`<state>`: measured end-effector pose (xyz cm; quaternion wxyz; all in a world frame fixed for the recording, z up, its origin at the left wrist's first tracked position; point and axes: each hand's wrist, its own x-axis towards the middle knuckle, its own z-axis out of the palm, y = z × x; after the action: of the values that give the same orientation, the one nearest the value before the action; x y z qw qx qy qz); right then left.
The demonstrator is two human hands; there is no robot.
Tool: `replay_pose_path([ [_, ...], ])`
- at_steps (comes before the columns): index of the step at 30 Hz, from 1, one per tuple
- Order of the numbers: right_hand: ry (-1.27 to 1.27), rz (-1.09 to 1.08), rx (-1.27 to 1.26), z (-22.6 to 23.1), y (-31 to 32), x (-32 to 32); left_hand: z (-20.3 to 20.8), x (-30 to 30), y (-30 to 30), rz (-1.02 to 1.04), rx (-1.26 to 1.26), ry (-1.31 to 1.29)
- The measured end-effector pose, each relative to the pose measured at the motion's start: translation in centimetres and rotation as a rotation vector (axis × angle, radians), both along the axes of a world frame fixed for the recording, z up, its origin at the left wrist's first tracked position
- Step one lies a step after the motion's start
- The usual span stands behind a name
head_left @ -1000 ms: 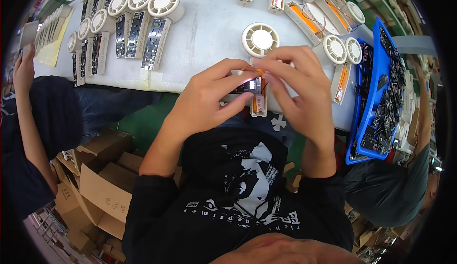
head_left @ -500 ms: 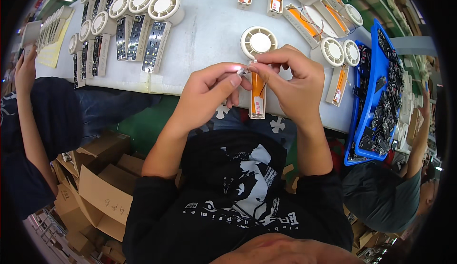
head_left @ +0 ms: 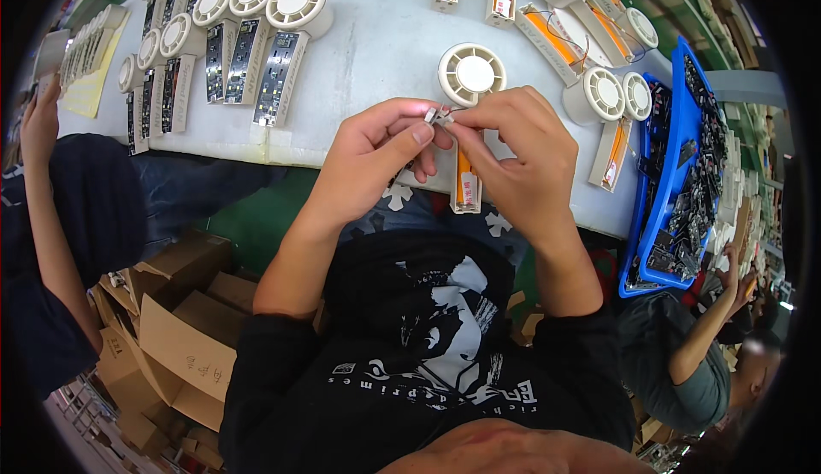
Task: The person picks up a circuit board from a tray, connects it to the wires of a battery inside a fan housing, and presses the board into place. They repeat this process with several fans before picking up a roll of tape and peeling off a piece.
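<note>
My left hand [head_left: 363, 162] is closed, thumb and forefinger pinching a small white connector [head_left: 433, 117]. A dark sliver shows below its fingers; what it belongs to is hidden. My right hand [head_left: 526, 153] pinches a thin dark wire right beside the connector, the fingertips of both hands almost meeting. Just beyond them lies a handheld fan [head_left: 472, 74] with a round white grille. Its open handle [head_left: 467, 185] points toward me and holds an orange battery, partly covered by my right hand.
Several fans with circuit boards in their handles [head_left: 278, 76] stand in rows at the left. More fans with orange batteries [head_left: 547, 42] lie at the far right. A blue bin [head_left: 633, 243] of dark boards sits at the table's right edge. Co-workers are on both sides; cardboard boxes [head_left: 188, 354] lie lower left.
Both hands have shifted slightly, the connector turning a little between my fingertips. The fan now appears slightly farther right. The co-worker at the right has lowered an arm.
</note>
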<state>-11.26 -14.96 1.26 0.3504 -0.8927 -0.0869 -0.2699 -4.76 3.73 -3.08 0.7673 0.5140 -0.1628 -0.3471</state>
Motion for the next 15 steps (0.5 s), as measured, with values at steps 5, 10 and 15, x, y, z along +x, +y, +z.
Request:
replay_pose_path([
  [5,-0.03,-0.008,-0.007,-0.24,0.46,0.03,-0.16,0.08,0.09,-0.019,-0.01,0.006],
  [10,-0.096,-0.034,-0.129,-0.06,0.51,-0.01,0.0,-0.01,0.02,-0.012,-0.005,0.017],
  [15,-0.121,-0.005,-0.209,0.14,0.51,0.16,0.16,-0.01,0.02,0.02,0.049,0.022],
])
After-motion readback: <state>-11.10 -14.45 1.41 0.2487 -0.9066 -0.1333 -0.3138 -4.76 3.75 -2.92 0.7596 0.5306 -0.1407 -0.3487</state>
